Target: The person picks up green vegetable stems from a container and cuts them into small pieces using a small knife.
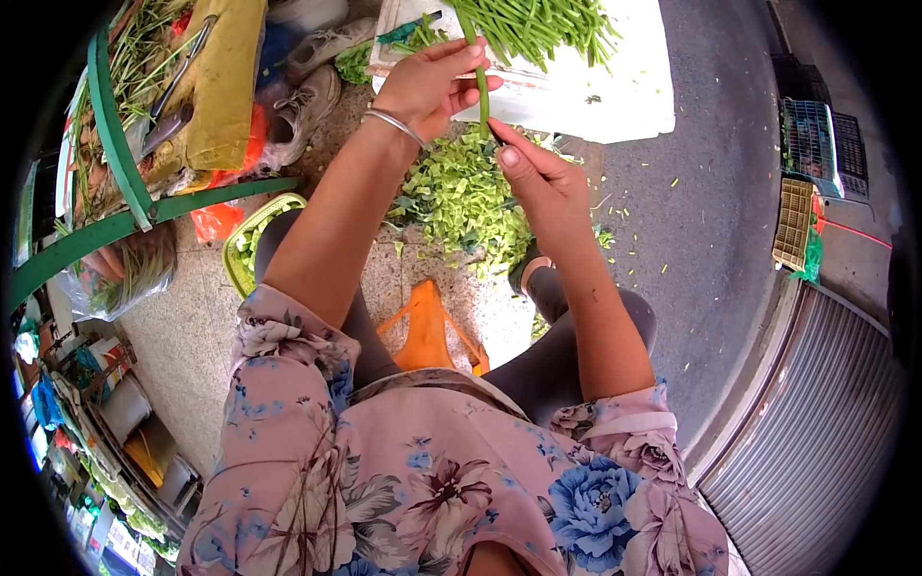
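My left hand [432, 86] pinches a long green vegetable stem [483, 101], which hangs down from the fingers. My right hand [549, 192] is closed around a small knife [497, 136], of which only a dark bit shows by the stem's lower end; the rest is hidden in the fist. Just beyond both hands, a bundle of green stems [538, 27] lies on a white surface [615, 101]. Beneath the hands, a heap of pale green leaf pieces [456, 197] covers the ground.
An orange stool [423, 326] is between my legs. Left of my knee stands a green basket [233, 264] with greens inside. A green metal frame [115, 144], a yellow box [226, 86] and shoes [312, 110] are at the left. Crates [795, 223] and a ribbed shutter [816, 413] are right.
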{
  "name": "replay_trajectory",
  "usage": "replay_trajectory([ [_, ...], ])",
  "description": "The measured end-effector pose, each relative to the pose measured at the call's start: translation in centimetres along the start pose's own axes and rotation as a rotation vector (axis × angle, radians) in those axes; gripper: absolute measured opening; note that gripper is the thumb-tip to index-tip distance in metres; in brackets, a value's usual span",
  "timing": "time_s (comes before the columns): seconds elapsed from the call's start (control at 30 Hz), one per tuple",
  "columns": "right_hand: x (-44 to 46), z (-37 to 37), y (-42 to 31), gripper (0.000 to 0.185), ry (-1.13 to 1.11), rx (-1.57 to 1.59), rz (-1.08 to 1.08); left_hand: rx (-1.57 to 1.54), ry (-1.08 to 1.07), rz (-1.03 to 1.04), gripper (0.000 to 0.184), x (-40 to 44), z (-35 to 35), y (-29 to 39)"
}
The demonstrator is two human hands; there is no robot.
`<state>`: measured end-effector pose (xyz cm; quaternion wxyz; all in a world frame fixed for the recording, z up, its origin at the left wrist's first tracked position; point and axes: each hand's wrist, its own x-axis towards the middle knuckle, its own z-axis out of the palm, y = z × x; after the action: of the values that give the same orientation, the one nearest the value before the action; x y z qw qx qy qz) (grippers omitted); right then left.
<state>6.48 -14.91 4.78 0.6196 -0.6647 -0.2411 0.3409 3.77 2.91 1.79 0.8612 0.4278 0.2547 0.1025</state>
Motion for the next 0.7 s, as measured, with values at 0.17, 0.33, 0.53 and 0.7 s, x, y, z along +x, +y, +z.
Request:
replay_trajectory([
  [0.17, 0.8, -3.0, -0.8, 0.030, 0.177, 0.225, 0.116, 0.074, -0.084, -0.082, 0.033, -0.7, -0.5, 0.4],
  [0.33, 1.9, -9.8, -1.5, 0.040, 0.622, 0.301, -0.130, 0.097, -0.038, -0.076, 0.034, -0.4, -1.9, 0.0],
  [0.53, 0.9, -8.8, -1.3, 0.032, 0.537, 0.018, 0.127, 0.000, 0.035, -0.031, 0.029, 0.0, -2.4, 0.3],
  [0.7, -0.5, -1.3, 0.3, 0.036, 0.169, -0.200, -0.001, -0.118, 0.020, -0.048, 0.023, 0.6, -2.1, 0.0],
])
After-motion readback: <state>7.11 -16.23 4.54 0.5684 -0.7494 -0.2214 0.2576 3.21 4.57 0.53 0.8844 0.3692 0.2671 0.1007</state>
